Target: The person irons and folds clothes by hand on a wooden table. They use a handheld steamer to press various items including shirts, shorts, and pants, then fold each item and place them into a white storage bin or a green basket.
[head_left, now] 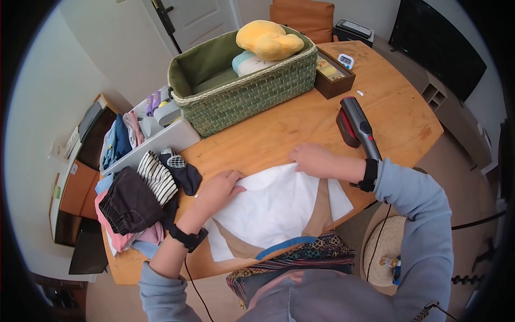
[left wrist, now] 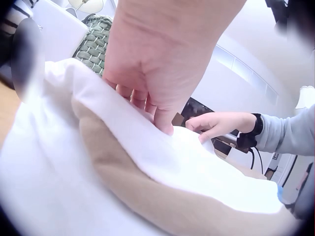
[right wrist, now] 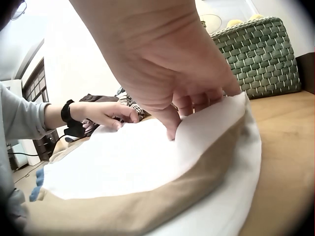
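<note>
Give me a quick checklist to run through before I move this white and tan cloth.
1. Left hand has a grip on the cloth: ok, pinching its far edge.
2. Right hand has a grip too: ok, pinching that edge farther right.
3. Cloth fully flat: not ok, raised at the hands.
4. Grey and red handheld device apart from the cloth: ok.
5. Device switched off: cannot tell.
6. Green basket clear of the cloth: ok, standing beyond it.

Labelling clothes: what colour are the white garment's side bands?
Tan; the side bands show best in the head view.
</note>
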The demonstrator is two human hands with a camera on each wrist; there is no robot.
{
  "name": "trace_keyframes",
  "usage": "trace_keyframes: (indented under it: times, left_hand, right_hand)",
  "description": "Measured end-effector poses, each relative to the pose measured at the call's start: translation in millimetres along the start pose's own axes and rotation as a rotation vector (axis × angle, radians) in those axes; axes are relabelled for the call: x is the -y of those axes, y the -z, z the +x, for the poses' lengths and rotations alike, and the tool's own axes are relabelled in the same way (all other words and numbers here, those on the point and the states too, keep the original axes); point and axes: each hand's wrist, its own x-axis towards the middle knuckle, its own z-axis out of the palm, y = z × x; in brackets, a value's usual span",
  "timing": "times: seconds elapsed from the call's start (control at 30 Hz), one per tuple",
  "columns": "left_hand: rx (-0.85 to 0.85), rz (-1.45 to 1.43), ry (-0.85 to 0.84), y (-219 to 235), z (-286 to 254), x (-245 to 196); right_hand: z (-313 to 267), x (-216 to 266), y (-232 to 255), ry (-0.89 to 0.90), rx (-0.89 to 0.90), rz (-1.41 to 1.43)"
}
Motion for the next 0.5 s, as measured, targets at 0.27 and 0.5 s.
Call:
trace_keyframes:
  times: [0.27,0.5]
  left_hand:
    - [-0.125,-0.078,0.116,-8,17,7]
    - [-0.089,-0.112,0.191,9,8,32]
  right_hand:
    - [47,-47,-15,-0.221,-0.001,-0.043]
    - [-33,-30,49,-0.285,-0.352,-0.432]
